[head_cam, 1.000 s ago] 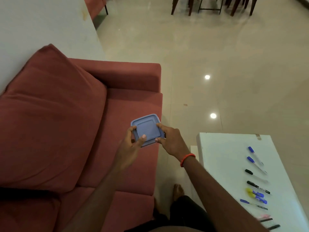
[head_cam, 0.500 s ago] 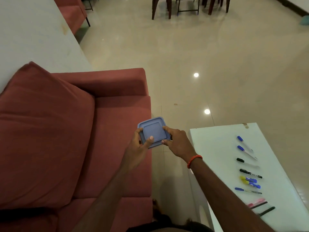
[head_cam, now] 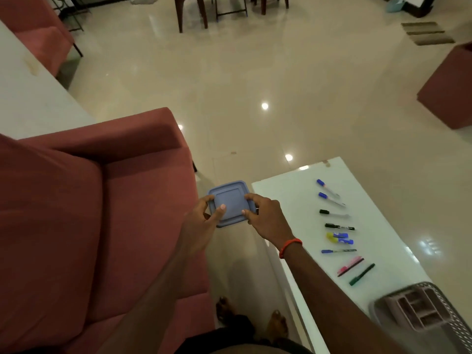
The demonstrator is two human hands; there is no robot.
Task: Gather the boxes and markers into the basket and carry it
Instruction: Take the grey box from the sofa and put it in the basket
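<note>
A flat blue square box [head_cam: 231, 201] with a lid is held in the air between the red sofa and the white table. My left hand [head_cam: 204, 218] grips its left edge, thumb on top. My right hand [head_cam: 265, 217] grips its right edge. Several markers [head_cam: 338, 227] lie in a row on the white table [head_cam: 286, 192], with blue, black, yellow, pink and green caps. A grey mesh basket [head_cam: 457, 325] stands at the table's near right end, with a pink compartment tray [head_cam: 419, 311] inside it.
The red sofa [head_cam: 127, 226] fills the left side, its armrest close to the box. Only a narrow strip of floor, where my bare feet stand, separates sofa and table. A red ottoman [head_cam: 449, 90] sits far right. Dark chair legs [head_cam: 191, 11] stand at the back.
Both hands have carried the blue box to the right, from above the sofa seat to the gap beside the table. The view has turned right, bringing the basket into sight.
</note>
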